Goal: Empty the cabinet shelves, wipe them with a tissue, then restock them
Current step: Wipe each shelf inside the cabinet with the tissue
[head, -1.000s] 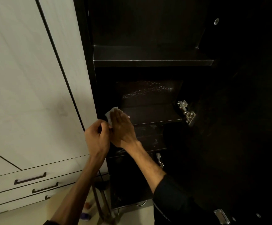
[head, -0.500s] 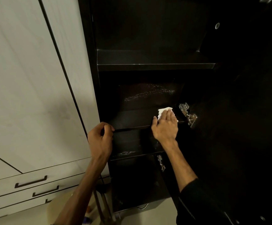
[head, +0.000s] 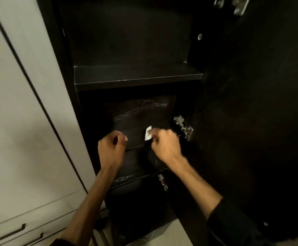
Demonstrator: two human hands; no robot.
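Observation:
A dark cabinet stands open with bare black shelves. My right hand [head: 164, 144] grips a small white tissue [head: 148, 133] and holds it on the middle shelf [head: 135, 137], right of its centre. My left hand [head: 112, 148] curls round that shelf's front edge at the left end. The upper shelf [head: 137, 78] is bare, and pale streaks show on the back wall [head: 141, 108] above the middle shelf. A lower shelf [head: 135, 167] lies beneath my wrists.
The open black door [head: 255, 121] stands at the right, with metal hinges [head: 183, 126] on its inner edge. A pale cupboard [head: 20, 112] with dark drawer handles [head: 6, 231] fills the left. A strip of light floor [head: 169, 235] shows below the cabinet.
My right hand swept the tissue from the shelf's left end to the right end, then back towards the middle, fingers now curled. My left hand stayed on the shelf edge. The view tilted upward.

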